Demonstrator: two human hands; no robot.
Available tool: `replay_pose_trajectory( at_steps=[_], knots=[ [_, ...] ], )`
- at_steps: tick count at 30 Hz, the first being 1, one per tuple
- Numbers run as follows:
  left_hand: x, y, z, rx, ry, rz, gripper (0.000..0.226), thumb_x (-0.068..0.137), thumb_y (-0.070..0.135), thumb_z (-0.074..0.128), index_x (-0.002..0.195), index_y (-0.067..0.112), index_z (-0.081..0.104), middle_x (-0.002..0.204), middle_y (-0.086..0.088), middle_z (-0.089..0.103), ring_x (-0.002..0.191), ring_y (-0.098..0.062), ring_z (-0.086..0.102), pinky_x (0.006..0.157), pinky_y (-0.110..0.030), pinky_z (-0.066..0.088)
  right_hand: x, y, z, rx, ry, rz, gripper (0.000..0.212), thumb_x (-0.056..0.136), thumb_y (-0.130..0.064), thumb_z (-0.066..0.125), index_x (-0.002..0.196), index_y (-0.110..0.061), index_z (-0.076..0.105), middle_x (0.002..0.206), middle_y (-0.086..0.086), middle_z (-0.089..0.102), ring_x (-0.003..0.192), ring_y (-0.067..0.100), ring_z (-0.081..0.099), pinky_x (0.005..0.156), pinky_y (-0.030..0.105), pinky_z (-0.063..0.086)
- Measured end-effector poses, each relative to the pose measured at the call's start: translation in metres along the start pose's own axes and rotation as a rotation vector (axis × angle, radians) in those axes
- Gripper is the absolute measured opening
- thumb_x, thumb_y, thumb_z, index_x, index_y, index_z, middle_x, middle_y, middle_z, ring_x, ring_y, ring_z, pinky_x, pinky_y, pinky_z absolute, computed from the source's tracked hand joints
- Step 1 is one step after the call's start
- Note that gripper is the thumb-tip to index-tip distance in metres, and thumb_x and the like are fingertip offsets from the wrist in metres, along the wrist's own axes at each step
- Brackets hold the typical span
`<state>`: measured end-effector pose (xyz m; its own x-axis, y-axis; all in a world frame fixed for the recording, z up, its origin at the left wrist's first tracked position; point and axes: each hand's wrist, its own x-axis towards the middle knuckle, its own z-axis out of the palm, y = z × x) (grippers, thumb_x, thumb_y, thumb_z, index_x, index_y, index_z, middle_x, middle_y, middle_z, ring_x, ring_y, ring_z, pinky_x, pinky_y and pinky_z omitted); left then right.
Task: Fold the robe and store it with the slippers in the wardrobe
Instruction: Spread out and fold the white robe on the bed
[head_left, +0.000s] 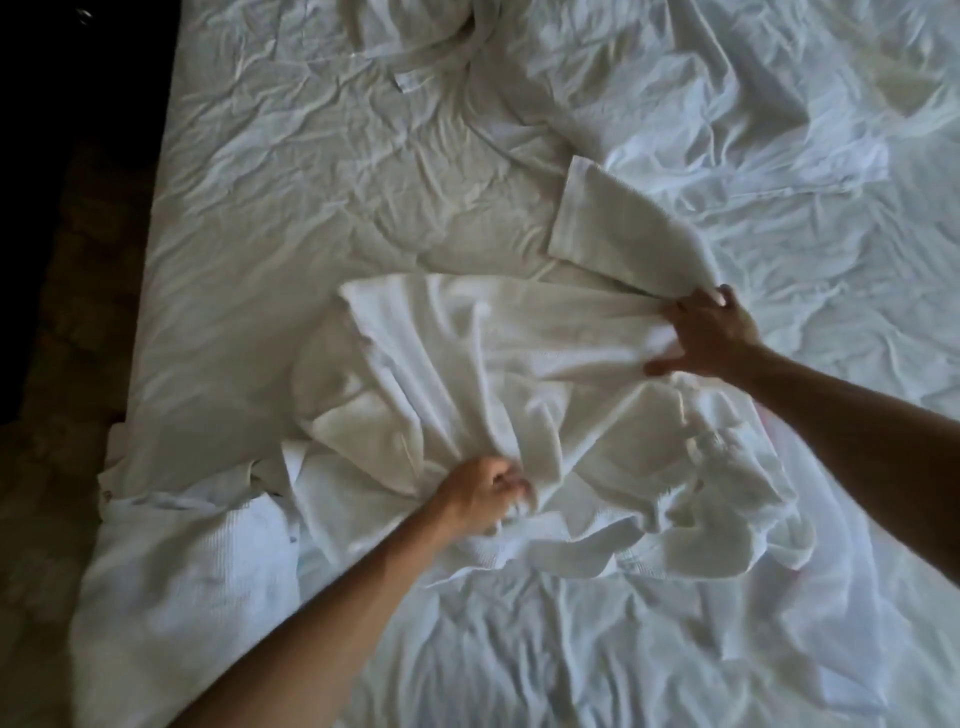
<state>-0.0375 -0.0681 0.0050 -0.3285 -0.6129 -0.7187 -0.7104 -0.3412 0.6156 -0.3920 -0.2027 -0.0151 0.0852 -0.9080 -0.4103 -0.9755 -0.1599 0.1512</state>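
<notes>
Two bare forearms are showing in the head view, both uncovered from the frame edge to the wrist, with no sleeve on either. The left hand (480, 493) and the right hand (709, 332) are wearing no gloves, rings, or watch.

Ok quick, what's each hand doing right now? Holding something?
Left hand: closed, bunching up the white robe near its front edge.
Right hand: closed, pinching the robe where the sleeve joins.

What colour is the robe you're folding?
White, same as the bed sheet; the robe shows in the head view.
</notes>
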Motion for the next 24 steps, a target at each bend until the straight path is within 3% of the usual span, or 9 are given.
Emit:
replay_pose_trajectory(
  at_steps=[2, 5, 9, 12, 15, 18, 20, 22, 24],
  knots=[
    [-0.007, -0.018, 0.034, 0.206, -0.081, -0.001, 0.025, 0.09, 0.03, 0.059, 0.068, 0.018, 0.056, 0.076, -0.008, 0.066, 0.075, -0.024, 0.067, 0.058, -0.03, 0.043, -0.01, 0.026, -0.01, -0.045, -0.007, 0.014, 0.102, 0.059, -0.086, 0.064, 0.136, -0.02, 0.054, 0.124, 0.005, 0.063, 0.121, 0.026, 0.051, 0.1, 0.042, 0.034],
    [-0.012, -0.031, 0.055, 0.331, -0.029, -0.027, 0.023, 0.089, 0.036, 0.054, 0.084, 0.016, 0.065, 0.091, -0.004, 0.073, 0.09, -0.023, 0.068, 0.067, -0.025, 0.042, -0.028, 0.061, -0.015, 0.027, 0.0, 0.047, 0.104, 0.059, -0.08, 0.07, 0.143, -0.024, 0.046, 0.131, 0.006, 0.057, 0.119, 0.031, 0.052, 0.096, 0.044, 0.041],
    [-0.002, -0.02, 0.044, 0.232, -0.158, -0.081, 0.021, 0.081, 0.038, 0.061, 0.075, 0.02, 0.067, 0.067, 0.003, 0.064, 0.071, -0.022, 0.071, 0.054, -0.023, 0.049, -0.033, 0.08, 0.001, 0.42, 0.234, 0.341, 0.099, 0.064, -0.064, 0.081, 0.14, -0.013, 0.041, 0.138, 0.016, 0.038, 0.125, 0.039, 0.046, 0.101, 0.053, 0.039],
    [0.004, -0.011, 0.035, 0.274, -0.208, -0.066, 0.031, 0.078, 0.046, 0.061, 0.06, 0.02, 0.058, 0.057, 0.007, 0.054, 0.06, -0.015, 0.058, 0.06, -0.029, 0.045, -0.017, 0.078, 0.01, 0.855, 0.106, 0.695, 0.097, 0.075, -0.062, 0.076, 0.141, -0.002, 0.038, 0.141, 0.023, 0.046, 0.129, 0.038, 0.048, 0.104, 0.046, 0.04],
    [0.008, 0.005, 0.028, 0.24, -0.096, -0.003, 0.048, 0.08, 0.056, 0.055, 0.057, 0.014, 0.052, 0.052, 0.005, 0.057, 0.052, -0.012, 0.053, 0.062, -0.03, 0.045, -0.001, 0.061, 0.001, 1.089, 0.065, 0.796, 0.078, 0.069, -0.058, 0.066, 0.119, 0.003, 0.059, 0.118, 0.027, 0.065, 0.107, 0.04, 0.064, 0.085, 0.045, 0.052],
    [0.014, 0.032, 0.01, 0.144, 0.184, 0.086, 0.054, 0.075, 0.077, 0.044, 0.067, 0.025, 0.059, 0.061, 0.011, 0.061, 0.058, -0.003, 0.057, 0.058, -0.024, 0.041, -0.001, -0.001, -0.035, 0.979, 0.286, 0.666, 0.067, 0.077, -0.052, 0.052, 0.12, 0.0, 0.058, 0.113, 0.028, 0.066, 0.106, 0.043, 0.062, 0.083, 0.045, 0.049],
    [0.022, 0.057, -0.009, -0.121, 0.394, 0.073, 0.056, 0.068, 0.082, 0.048, 0.089, 0.034, 0.065, 0.08, 0.014, 0.069, 0.075, -0.002, 0.065, 0.068, -0.024, 0.048, -0.015, -0.063, -0.058, 0.956, 0.322, 0.418, 0.056, 0.083, -0.04, 0.064, 0.128, -0.007, 0.056, 0.106, 0.024, 0.069, 0.101, 0.041, 0.065, 0.08, 0.04, 0.049],
    [0.036, 0.082, -0.034, -0.464, 0.46, 0.03, 0.069, 0.064, 0.082, 0.057, 0.109, 0.03, 0.065, 0.096, 0.005, 0.074, 0.081, -0.01, 0.069, 0.077, -0.029, 0.053, -0.035, -0.124, -0.066, 0.979, 0.318, 0.181, 0.047, 0.079, -0.029, 0.074, 0.121, -0.015, 0.06, 0.09, 0.014, 0.072, 0.088, 0.035, 0.068, 0.072, 0.033, 0.047],
    [0.044, 0.097, -0.06, -0.741, 0.459, -0.025, 0.067, 0.069, 0.074, 0.067, 0.108, 0.019, 0.071, 0.095, -0.002, 0.077, 0.084, -0.017, 0.071, 0.08, -0.034, 0.054, -0.056, -0.186, -0.072, 1.02, 0.327, 0.028, 0.046, 0.075, -0.031, 0.078, 0.116, -0.02, 0.061, 0.093, 0.006, 0.073, 0.085, 0.031, 0.069, 0.069, 0.033, 0.049]
  ],
)
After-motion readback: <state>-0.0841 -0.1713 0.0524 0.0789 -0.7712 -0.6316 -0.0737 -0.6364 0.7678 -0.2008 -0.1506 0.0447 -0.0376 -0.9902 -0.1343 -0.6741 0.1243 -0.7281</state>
